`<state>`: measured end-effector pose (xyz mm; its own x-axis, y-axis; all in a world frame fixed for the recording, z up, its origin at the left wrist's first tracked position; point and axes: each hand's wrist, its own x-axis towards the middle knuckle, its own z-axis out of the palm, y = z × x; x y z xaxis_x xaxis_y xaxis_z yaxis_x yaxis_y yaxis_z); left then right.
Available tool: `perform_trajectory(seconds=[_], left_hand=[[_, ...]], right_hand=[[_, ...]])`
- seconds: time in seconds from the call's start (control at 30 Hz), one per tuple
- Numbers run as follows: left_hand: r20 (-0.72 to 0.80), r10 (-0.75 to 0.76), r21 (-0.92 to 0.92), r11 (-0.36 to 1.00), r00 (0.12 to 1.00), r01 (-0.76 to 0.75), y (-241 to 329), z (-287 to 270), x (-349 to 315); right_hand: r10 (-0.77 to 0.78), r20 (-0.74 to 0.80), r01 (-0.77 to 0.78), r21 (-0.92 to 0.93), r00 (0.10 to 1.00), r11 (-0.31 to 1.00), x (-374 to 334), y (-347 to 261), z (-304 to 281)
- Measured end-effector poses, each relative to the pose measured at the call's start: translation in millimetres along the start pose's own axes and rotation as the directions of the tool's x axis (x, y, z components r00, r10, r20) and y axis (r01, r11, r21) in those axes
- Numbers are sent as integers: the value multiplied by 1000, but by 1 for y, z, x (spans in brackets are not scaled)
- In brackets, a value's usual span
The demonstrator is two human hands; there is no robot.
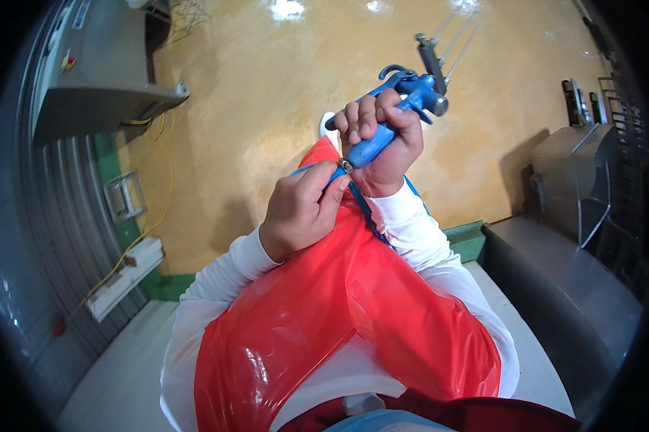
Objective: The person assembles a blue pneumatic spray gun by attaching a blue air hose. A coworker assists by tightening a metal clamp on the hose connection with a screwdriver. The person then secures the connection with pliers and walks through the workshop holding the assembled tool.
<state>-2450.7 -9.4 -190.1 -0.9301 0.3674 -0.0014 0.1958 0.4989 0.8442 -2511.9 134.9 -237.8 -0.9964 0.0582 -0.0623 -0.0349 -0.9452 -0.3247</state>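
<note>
My right hand (393, 147) is wrapped round the handle of a blue pistol-grip injector gun (419, 90). From a dark head at its far end, several thin needle-like rods point up and to the right. At the butt of the handle, my left hand (299, 209) pinches a blue hose end (336, 173). A small metal fitting (345, 166) sits between the hose end and the handle; whether it is fully joined cannot be seen. Blue hose also runs down beside my right wrist. A red plastic apron (339, 302) hangs over my white sleeves.
Beyond my hands lies a yellowish floor (245, 93) with a green border. Metal equipment (97, 108) stands at the far left, near a yellow cord (167, 201). On the right are a metal bin (573, 176) and a dark grey surface (555, 266). A white tip (327, 126) shows past the apron.
</note>
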Motion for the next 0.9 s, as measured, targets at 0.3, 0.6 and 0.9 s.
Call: perform_trajectory(seconds=[0.3, 0.6, 0.9], left_hand=[[-112, 399, 121, 915, 910, -386, -37, -102, 250], [19, 323, 341, 888, 946, -310, -70, -161, 520], [-58, 255, 616, 770, 965, -167, -70, -236, 797]], right_hand=[[-161, 379, 205, -79, 911, 976, 257, -18, 60], [-132, 438, 63, 168, 889, 984, 554, -35, 45], [205, -337, -210, 22, 919, 978, 846, -54, 106]])
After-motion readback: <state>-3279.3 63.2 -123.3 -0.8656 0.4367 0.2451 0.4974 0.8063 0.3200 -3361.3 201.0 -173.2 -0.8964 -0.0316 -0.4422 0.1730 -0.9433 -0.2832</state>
